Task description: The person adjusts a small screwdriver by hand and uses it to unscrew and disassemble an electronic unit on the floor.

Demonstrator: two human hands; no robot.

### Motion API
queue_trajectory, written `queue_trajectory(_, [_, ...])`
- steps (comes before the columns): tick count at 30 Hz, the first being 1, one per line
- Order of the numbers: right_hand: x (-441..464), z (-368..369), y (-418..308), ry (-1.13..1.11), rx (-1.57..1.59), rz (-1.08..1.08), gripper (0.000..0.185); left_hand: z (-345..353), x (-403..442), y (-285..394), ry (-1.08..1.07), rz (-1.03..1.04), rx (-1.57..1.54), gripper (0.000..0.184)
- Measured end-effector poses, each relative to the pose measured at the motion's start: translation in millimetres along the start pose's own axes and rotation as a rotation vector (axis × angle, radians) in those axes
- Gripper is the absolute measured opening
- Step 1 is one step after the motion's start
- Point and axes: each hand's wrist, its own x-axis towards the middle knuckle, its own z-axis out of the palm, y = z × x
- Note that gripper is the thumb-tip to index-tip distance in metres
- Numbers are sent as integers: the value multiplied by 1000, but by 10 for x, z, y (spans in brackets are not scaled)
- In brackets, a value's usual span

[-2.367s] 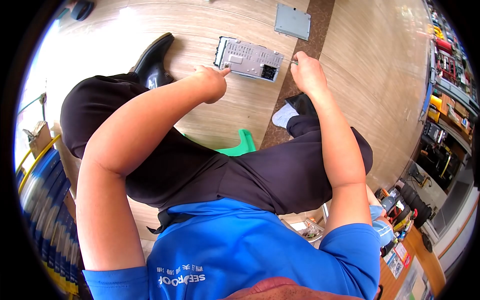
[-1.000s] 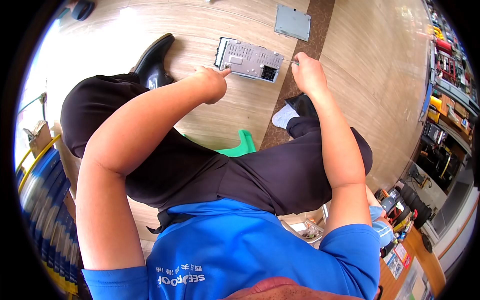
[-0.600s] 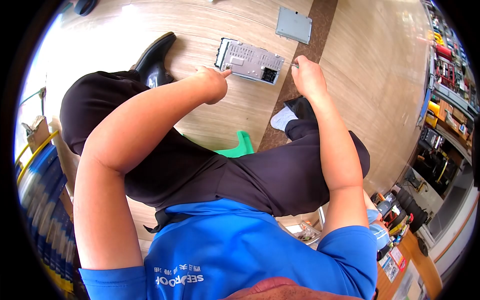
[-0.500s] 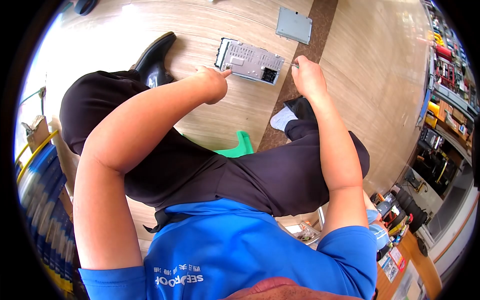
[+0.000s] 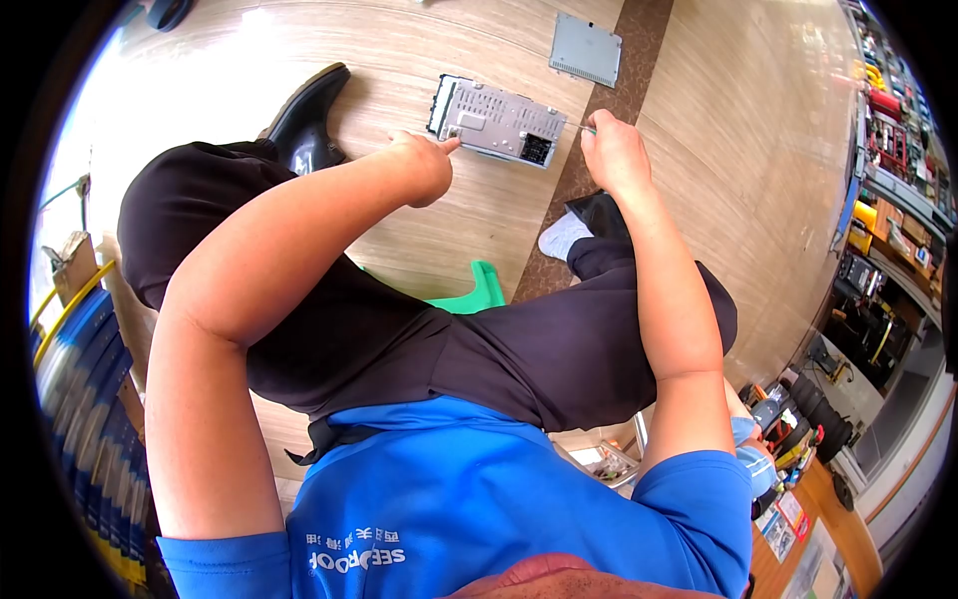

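Note:
A silver metal car stereo (image 5: 489, 115), with slotted vents and a dark socket block, lies on the floor. My left hand (image 5: 424, 168) is at its near left corner, the thumb resting on the metal and the fingers by its front end, partly hidden. My right hand (image 5: 616, 155) is closed around a screwdriver, its handle mostly hidden in the fingers. The thin screwdriver shaft (image 5: 581, 127) points left at the stereo's right end. Whether the tip sits in a screw is too small to tell.
A flat grey metal cover (image 5: 586, 50) lies beyond the stereo on the floor. A green plastic piece (image 5: 484, 290) shows between my legs. My boot (image 5: 307, 120) is at left. Stocked shelves (image 5: 893, 200) line the right side, and blue packets (image 5: 85, 389) hang at left.
Almost nothing differs. My right hand has shifted very slightly, with the screwdriver still at the stereo's right end; the left hand stays in place.

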Motion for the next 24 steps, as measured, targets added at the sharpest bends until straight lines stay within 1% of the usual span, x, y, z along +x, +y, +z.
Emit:
queue_trajectory(14, [-1, 16, 19, 18, -22, -14, 23, 10, -1, 2, 2, -1, -6, 49])
queue_trajectory(16, [-13, 17, 14, 67, 18, -56, 19, 16, 1, 1, 6, -2, -6, 49])
queue_trajectory(19, [-2, 14, 6, 22, -15, -4, 23, 15, -4, -1, 9, -1, -7, 49])
queue_trajectory(24, [-9, 21, 9, 37, -6, -17, 23, 22, -2, 3, 19, -6, -10, 49])
